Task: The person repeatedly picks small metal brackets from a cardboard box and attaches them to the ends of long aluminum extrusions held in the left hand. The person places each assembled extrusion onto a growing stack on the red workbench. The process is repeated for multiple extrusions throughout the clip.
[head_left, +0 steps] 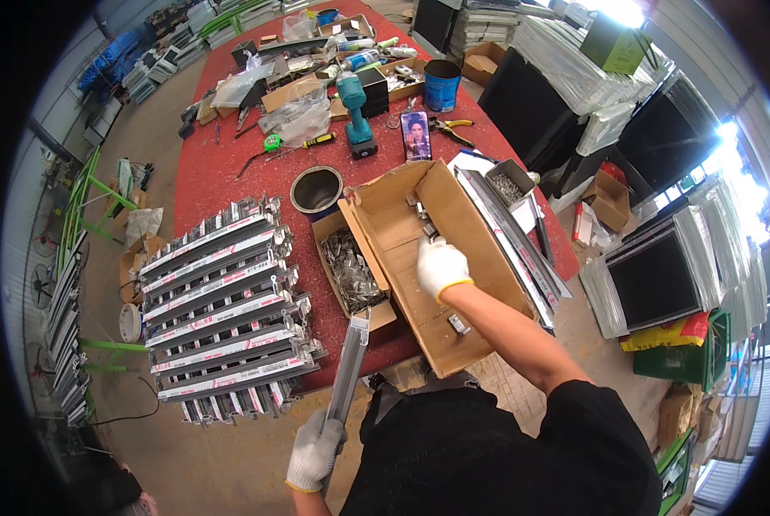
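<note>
My left hand (316,449), in a white knit glove, is closed round a long grey aluminium profile (348,365). The bar stands tilted, its top end close to the front of the small carton. My right hand (443,268), also gloved, reaches into a large open cardboard box (480,258). Its bunched fingertips are at a small metal fitting (430,230); the grip is partly hidden by the glove. Another metal fitting (459,324) lies near the box's close end. Left of the box, a narrower carton (383,315) holds many thin metal pieces (351,271).
Stacked profiles (221,310) lie crosswise at the table's left. Behind the boxes are a dark metal pot (316,190), a teal cordless drill (356,120), a propped phone (416,136) and a blue can (442,86). Long strips (510,241) and a screw tray (510,182) lie right.
</note>
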Demonstrator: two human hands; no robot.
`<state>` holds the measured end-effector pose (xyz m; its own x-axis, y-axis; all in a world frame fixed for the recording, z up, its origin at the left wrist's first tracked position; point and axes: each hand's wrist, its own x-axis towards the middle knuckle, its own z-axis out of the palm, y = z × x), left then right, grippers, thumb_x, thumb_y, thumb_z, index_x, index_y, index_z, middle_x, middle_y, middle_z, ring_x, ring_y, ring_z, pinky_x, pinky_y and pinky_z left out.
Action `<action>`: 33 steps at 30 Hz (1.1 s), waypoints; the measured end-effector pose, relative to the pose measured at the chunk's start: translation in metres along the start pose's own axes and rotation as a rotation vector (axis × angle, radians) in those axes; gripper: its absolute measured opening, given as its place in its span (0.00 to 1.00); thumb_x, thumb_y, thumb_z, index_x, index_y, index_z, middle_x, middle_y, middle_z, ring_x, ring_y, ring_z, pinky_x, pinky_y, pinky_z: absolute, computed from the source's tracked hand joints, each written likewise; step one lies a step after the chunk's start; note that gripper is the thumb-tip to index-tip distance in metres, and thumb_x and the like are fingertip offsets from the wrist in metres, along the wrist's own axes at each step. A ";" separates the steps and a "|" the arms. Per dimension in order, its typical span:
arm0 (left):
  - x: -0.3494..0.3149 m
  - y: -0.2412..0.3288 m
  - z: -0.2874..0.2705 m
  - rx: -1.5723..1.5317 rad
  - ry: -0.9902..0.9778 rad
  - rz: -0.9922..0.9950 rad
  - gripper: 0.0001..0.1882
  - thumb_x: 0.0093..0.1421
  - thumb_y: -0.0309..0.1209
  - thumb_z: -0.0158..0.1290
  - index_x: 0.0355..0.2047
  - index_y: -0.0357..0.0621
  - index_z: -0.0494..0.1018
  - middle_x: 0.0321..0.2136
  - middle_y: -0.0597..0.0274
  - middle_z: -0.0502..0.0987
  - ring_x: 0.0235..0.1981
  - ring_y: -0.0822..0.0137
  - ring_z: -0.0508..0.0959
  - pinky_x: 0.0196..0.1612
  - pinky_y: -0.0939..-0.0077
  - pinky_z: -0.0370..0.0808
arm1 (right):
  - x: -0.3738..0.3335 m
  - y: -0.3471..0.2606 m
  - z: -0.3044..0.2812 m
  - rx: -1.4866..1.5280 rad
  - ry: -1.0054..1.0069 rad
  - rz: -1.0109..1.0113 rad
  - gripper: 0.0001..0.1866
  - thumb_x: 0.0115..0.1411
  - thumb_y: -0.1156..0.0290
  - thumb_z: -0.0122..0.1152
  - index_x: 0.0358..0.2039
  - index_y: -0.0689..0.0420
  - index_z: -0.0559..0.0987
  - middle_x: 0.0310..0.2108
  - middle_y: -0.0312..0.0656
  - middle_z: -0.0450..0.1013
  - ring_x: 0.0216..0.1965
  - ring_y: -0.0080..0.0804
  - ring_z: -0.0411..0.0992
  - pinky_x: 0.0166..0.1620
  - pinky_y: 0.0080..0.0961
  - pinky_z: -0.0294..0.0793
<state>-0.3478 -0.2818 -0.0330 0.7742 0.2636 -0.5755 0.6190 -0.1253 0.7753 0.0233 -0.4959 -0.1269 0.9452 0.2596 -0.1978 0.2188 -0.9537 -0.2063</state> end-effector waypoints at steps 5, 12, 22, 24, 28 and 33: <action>0.001 0.001 0.016 -0.062 0.046 0.008 0.20 0.78 0.39 0.49 0.54 0.31 0.78 0.29 0.62 0.79 0.26 0.72 0.75 0.31 0.73 0.74 | 0.023 -0.016 0.056 -0.199 0.140 0.105 0.15 0.71 0.67 0.63 0.53 0.59 0.87 0.63 0.56 0.74 0.51 0.47 0.82 0.50 0.47 0.86; 0.008 0.007 0.019 -0.142 0.073 0.028 0.20 0.77 0.42 0.53 0.47 0.34 0.79 0.27 0.62 0.81 0.26 0.72 0.78 0.31 0.70 0.75 | -0.003 -0.012 0.047 -0.217 0.094 -0.187 0.15 0.71 0.67 0.59 0.49 0.60 0.88 0.56 0.56 0.79 0.55 0.51 0.77 0.53 0.49 0.79; 0.027 0.016 0.008 -0.139 -0.049 0.031 0.31 0.79 0.52 0.52 0.57 0.29 0.76 0.32 0.62 0.78 0.29 0.73 0.76 0.34 0.75 0.73 | -0.019 -0.011 0.031 -0.026 -0.005 -0.211 0.14 0.74 0.70 0.52 0.48 0.61 0.84 0.46 0.60 0.85 0.50 0.58 0.85 0.53 0.51 0.86; 0.031 0.016 0.009 -0.138 -0.039 -0.038 0.31 0.79 0.53 0.53 0.57 0.30 0.76 0.32 0.62 0.78 0.29 0.73 0.76 0.34 0.75 0.73 | -0.018 -0.009 0.032 0.020 0.111 -0.167 0.13 0.71 0.71 0.57 0.43 0.62 0.89 0.43 0.60 0.87 0.46 0.57 0.88 0.50 0.50 0.88; 0.035 0.018 0.006 -0.136 -0.080 0.070 0.30 0.79 0.53 0.52 0.57 0.33 0.76 0.33 0.63 0.79 0.30 0.74 0.76 0.35 0.76 0.74 | -0.018 -0.003 0.038 0.016 0.028 -0.203 0.12 0.66 0.74 0.62 0.39 0.62 0.92 0.41 0.62 0.88 0.44 0.59 0.89 0.47 0.50 0.89; 0.038 0.025 0.002 -0.132 -0.082 0.036 0.27 0.78 0.49 0.51 0.57 0.34 0.77 0.33 0.64 0.79 0.31 0.73 0.76 0.36 0.75 0.75 | -0.020 0.011 0.038 -0.054 -0.064 -0.343 0.12 0.68 0.69 0.63 0.45 0.61 0.88 0.42 0.62 0.86 0.44 0.61 0.87 0.52 0.51 0.87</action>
<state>-0.3022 -0.2771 -0.0362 0.8072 0.1814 -0.5617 0.5718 -0.0047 0.8203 -0.0025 -0.5057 -0.1619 0.7977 0.5736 -0.1860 0.5350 -0.8156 -0.2204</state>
